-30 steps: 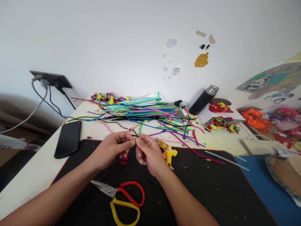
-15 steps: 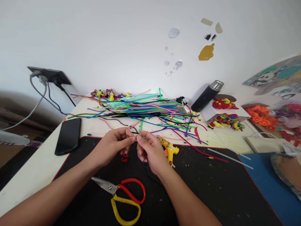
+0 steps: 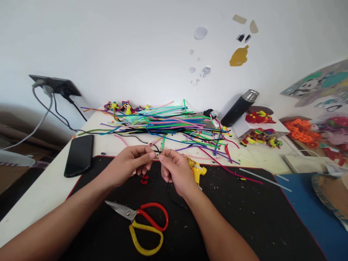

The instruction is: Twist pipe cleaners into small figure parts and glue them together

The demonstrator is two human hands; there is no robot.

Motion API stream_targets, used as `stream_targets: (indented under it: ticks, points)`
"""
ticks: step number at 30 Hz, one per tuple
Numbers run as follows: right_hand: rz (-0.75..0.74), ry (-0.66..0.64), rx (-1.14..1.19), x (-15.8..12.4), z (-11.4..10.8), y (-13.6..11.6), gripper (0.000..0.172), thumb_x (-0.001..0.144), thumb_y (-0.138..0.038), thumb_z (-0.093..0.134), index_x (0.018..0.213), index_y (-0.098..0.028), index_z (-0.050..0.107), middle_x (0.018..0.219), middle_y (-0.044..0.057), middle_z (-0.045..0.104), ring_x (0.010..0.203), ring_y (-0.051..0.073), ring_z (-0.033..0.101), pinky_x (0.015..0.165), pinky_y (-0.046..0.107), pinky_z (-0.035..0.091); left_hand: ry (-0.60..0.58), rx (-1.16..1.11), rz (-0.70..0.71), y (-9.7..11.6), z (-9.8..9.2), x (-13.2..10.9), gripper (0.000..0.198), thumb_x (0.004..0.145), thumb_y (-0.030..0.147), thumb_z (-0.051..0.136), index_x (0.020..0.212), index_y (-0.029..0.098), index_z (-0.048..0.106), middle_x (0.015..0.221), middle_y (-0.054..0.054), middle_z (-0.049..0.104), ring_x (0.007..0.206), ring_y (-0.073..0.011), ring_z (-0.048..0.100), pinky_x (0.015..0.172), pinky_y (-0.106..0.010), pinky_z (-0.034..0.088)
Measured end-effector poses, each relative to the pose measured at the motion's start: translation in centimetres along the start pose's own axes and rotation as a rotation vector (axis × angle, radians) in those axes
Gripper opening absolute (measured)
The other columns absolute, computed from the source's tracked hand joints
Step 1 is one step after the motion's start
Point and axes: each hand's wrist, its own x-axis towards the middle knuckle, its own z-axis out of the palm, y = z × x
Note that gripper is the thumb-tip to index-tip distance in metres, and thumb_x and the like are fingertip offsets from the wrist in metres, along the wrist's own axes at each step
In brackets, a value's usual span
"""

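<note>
Over the far edge of the black mat [image 3: 233, 203], my left hand [image 3: 136, 162] and my right hand [image 3: 175, 167] meet almost fingertip to fingertip. Both are closed in a pinch. Something tiny shows between the fingertips, too small to name. Small red curled pieces [image 3: 144, 179] lie on the mat below my left fingers. A yellow glue gun [image 3: 199, 172] rests just behind my right hand, which partly hides it. Nearer to me, scissors [image 3: 133, 215] with one red and one yellow handle lie on the mat, their blades pointing left.
Colourful pipe cleaners [image 3: 174, 123] are heaped along the back, by small figures [image 3: 125, 107]. A black phone [image 3: 79, 156] lies at left. A black flask [image 3: 239, 108] leans near a white box [image 3: 239, 132] at right. Clear glue sticks [image 3: 265, 179] lie on the mat's right side.
My hands stay pinched together, with the fingertips slightly further apart and my right hand a little to the right. The whole view has shifted slightly.
</note>
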Motion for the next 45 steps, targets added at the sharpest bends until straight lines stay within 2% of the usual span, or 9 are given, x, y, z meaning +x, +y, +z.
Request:
stream_targets:
  ticks: [7, 12, 18, 21, 24, 27, 29, 45]
  points:
    - [-0.005, 0.009, -0.056, -0.1, 0.1, -0.1, 0.033, 0.085, -0.049, 0.079, 0.084, -0.023, 0.06, 0.047, -0.011, 0.05, 0.037, 0.008, 0.04, 0.039, 0.02, 0.025, -0.032, -0.039, -0.024, 0.0, 0.0, 0.0, 0.05, 0.082, 0.067, 0.084, 0.085, 0.018, 0.071, 0.067, 0.0, 0.065, 0.056, -0.0127, 0.056, 0.052, -0.023, 0.039]
    - [-0.039, 0.084, -0.022, -0.1, -0.2, -0.7, 0.03, 0.083, -0.046, 0.081, 0.087, -0.022, 0.063, 0.049, -0.011, 0.05, 0.038, 0.008, 0.041, 0.038, 0.02, 0.023, 0.025, 0.014, 0.024, 0.5, -1.0, 0.2, 0.047, 0.082, 0.064, 0.084, 0.087, 0.019, 0.071, 0.068, 0.001, 0.065, 0.059, -0.0136, 0.057, 0.057, -0.024, 0.045]
    - [-0.065, 0.116, -0.016, -0.2, -0.5, -0.9, 0.029, 0.086, -0.045, 0.081, 0.089, -0.022, 0.064, 0.049, -0.01, 0.05, 0.038, 0.008, 0.041, 0.038, 0.021, 0.022, -0.026, 0.494, 0.081, 0.9, -4.5, 0.4, 0.038, 0.086, 0.058, 0.077, 0.086, 0.02, 0.077, 0.071, -0.002, 0.072, 0.064, -0.0186, 0.061, 0.059, -0.025, 0.043]
    - [-0.057, 0.111, -0.031, -0.2, -0.4, -0.8, 0.029, 0.086, -0.045, 0.081, 0.089, -0.022, 0.064, 0.049, -0.01, 0.05, 0.038, 0.008, 0.042, 0.038, 0.021, 0.023, -0.006, 0.675, 0.097, 0.4, -5.4, 0.7, 0.029, 0.085, 0.051, 0.074, 0.084, 0.023, 0.08, 0.073, -0.002, 0.075, 0.067, -0.0213, 0.065, 0.062, -0.026, 0.043]
    - [-0.054, 0.119, -0.039, -0.1, -0.4, -0.7, 0.03, 0.086, -0.046, 0.081, 0.09, -0.021, 0.064, 0.05, -0.011, 0.05, 0.038, 0.008, 0.042, 0.038, 0.02, 0.023, -0.053, 0.857, 0.068, -0.2, -4.9, 1.0, 0.02, 0.088, 0.041, 0.067, 0.09, 0.025, 0.08, 0.082, -0.001, 0.079, 0.074, -0.023, 0.068, 0.066, -0.028, 0.043]
    - [-0.055, 0.121, -0.04, -0.1, -0.4, -0.7, 0.031, 0.086, -0.047, 0.081, 0.089, -0.021, 0.064, 0.049, -0.011, 0.05, 0.037, 0.008, 0.041, 0.038, 0.019, 0.023, -0.142, 1.044, 0.023, -0.8, -4.0, 1.4, 0.018, 0.091, 0.032, 0.06, 0.096, 0.026, 0.076, 0.091, -0.001, 0.08, 0.081, -0.0239, 0.07, 0.07, -0.03, 0.043]
    - [-0.057, 0.117, -0.044, -0.1, -0.4, -0.6, 0.031, 0.087, -0.046, 0.081, 0.088, -0.021, 0.064, 0.049, -0.011, 0.051, 0.037, 0.007, 0.042, 0.038, 0.019, 0.024, -0.158, 1.109, 0.012, -1.2, -3.5, 1.5, 0.018, 0.093, 0.03, 0.058, 0.098, 0.026, 0.074, 0.094, -0.002, 0.08, 0.084, -0.0243, 0.071, 0.07, -0.031, 0.042]
    - [-0.045, 0.071, -0.106, -0.2, 0.0, -0.1, 0.031, 0.087, -0.048, 0.079, 0.091, -0.023, 0.062, 0.051, -0.011, 0.053, 0.038, 0.008, 0.044, 0.038, 0.02, 0.029, -0.148, 1.305, 0.014, -2.2, -1.7, 1.5, 0.017, 0.098, 0.026, 0.056, 0.102, 0.024, 0.072, 0.1, -0.006, 0.081, 0.092, -0.0298, 0.075, 0.071, -0.035, 0.045]
